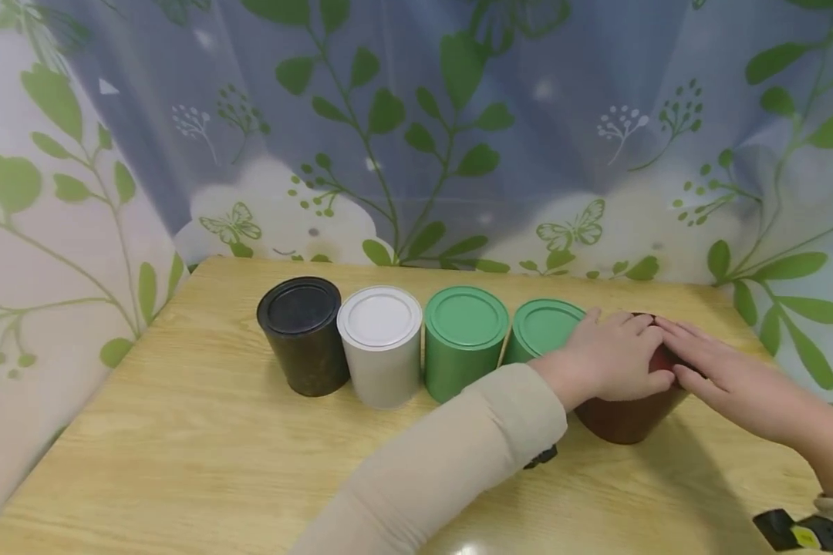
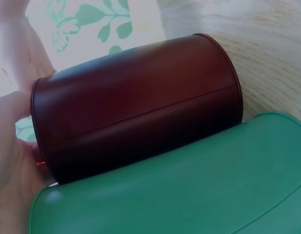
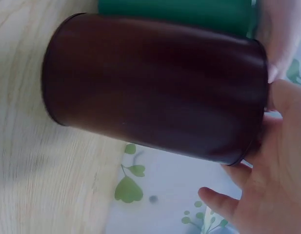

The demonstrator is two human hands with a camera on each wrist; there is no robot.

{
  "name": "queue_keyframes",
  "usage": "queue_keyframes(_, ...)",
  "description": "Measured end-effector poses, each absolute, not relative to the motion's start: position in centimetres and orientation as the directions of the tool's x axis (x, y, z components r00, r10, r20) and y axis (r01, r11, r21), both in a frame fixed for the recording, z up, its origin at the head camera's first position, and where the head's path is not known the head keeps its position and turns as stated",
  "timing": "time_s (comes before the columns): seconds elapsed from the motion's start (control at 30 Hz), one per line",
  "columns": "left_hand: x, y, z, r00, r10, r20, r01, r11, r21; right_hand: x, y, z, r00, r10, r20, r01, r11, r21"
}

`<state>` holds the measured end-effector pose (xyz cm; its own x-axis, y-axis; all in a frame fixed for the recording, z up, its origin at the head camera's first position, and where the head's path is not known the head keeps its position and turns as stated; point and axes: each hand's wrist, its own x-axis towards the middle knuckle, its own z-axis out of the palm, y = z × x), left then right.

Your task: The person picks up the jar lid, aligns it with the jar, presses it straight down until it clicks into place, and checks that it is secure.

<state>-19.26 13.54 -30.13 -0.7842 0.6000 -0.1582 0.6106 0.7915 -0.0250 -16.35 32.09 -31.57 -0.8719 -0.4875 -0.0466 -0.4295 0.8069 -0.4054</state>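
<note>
At the right end of a row of cans stands a dark reddish-brown can (image 1: 625,420). My left hand (image 1: 611,358) lies across its top from the left, fingers reaching toward the far rim. From the right, my right hand (image 1: 743,385) touches the same top with fairly straight fingers. Between the hands a patch of red surface shows; the rest of the top is hidden. The brown can's side (image 2: 140,97) fills much of the left wrist view, beside a green can (image 2: 179,190). In the right wrist view, my little finger (image 3: 218,202) extends away from the can.
To the left stand a black can (image 1: 301,339), a white can (image 1: 382,362), a green can (image 1: 461,362) and another green can (image 1: 537,327), partly behind my left arm. All are on a wooden table (image 1: 201,462) before a leaf-patterned curtain (image 1: 416,154).
</note>
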Motion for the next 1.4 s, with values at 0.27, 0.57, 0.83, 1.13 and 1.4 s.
queue_keyframes(0.27, -18.3, 13.8, -30.9, -0.798, 0.58, -0.164, 0.602, 0.783, -0.156, -16.1, 32.2, -31.9, -0.874, -0.481, -0.064, -0.4, 0.787, -0.469)
queue_keyframes(0.57, -17.9, 13.2, -31.6, -0.774, 0.626, -0.095, 0.625, 0.732, -0.272, -15.4, 31.8, -33.8, -0.855, -0.482, 0.192, -0.516, 0.827, -0.222)
queue_keyframes(0.83, -17.7, 13.2, -31.6, -0.765, 0.643, -0.049, 0.622, 0.716, -0.316, -14.7, 30.9, -35.2, -0.803, -0.416, 0.427, -0.466, 0.885, -0.016)
queue_keyframes(1.13, -17.3, 13.4, -31.5, -0.801, 0.597, -0.054, 0.576, 0.743, -0.34, -14.7, 31.1, -34.9, -0.836, -0.389, 0.386, -0.454, 0.886, -0.09)
queue_keyframes(1.4, -16.3, 13.2, -32.2, -0.832, 0.555, -0.006, 0.513, 0.765, -0.39, -14.4, 31.1, -34.9, -0.903, -0.376, 0.208, -0.412, 0.896, -0.169)
